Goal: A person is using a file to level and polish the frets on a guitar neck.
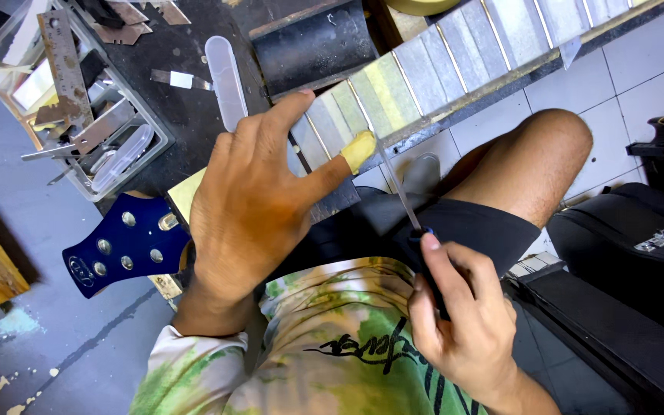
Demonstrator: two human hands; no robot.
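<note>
A guitar neck (424,73) lies across the dark workbench, its fretboard covered in strips of tape between the metal frets. Its blue headstock (121,246) with metal tuner posts sticks out at the lower left. My left hand (251,204) presses down on the neck near the headstock end, thumb covered by a yellowish wrap. My right hand (463,315) grips the dark handle of a thin metal tool (397,188), whose tip touches the fretboard edge beside my left thumb.
A clear plastic bin (78,107) of metal rulers and tools sits at the upper left. A clear oblong case (226,81) and a black block (313,42) lie on the bench. My bare knee (539,154) is over white tiles; black cases (632,269) stand right.
</note>
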